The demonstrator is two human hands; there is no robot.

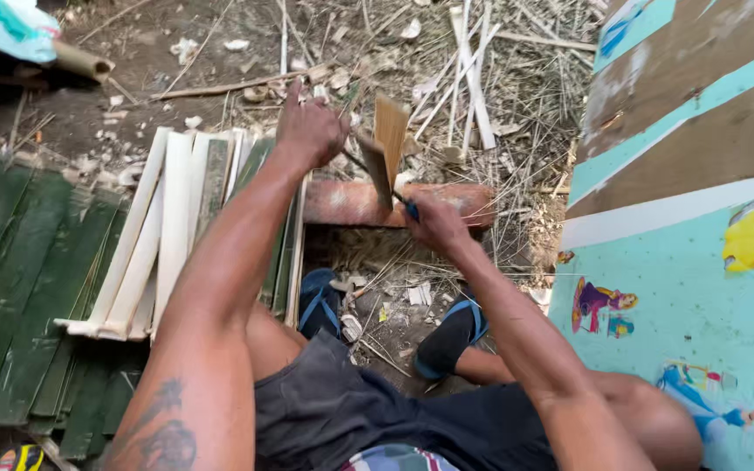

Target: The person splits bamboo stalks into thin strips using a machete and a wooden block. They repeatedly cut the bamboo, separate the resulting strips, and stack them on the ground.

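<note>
1. We see a short bamboo piece (390, 131) standing roughly upright on a reddish wooden block (342, 202) that lies across the ground in front of our knees. A blade (377, 170) is set against the piece's near side, slanting down toward the block.

2. We judge the bamboo piece light and stiff, with a hard, smooth skin that could slip, and a straight grain that should part lengthwise. Its cut edges are probably sharp, so the safest hold is high on the piece, well clear of the blade's edge.

3. Our left hand (309, 129) is at the top of the piece, fingers curled over on the far side. We cannot tell whether it grips the bamboo or only steadies it, since the back of the hand hides the contact.

4. Our right hand (434, 220) is closed in a fist around the blade's handle, just above the block's right half.

5. Beside us on the left lie split bamboo slats (146, 235), pale ones stacked over green ones. Dry stalks and shavings (482, 78) cover the ground beyond, and a turquoise printed sheet (691, 288) lies to the right.
</note>
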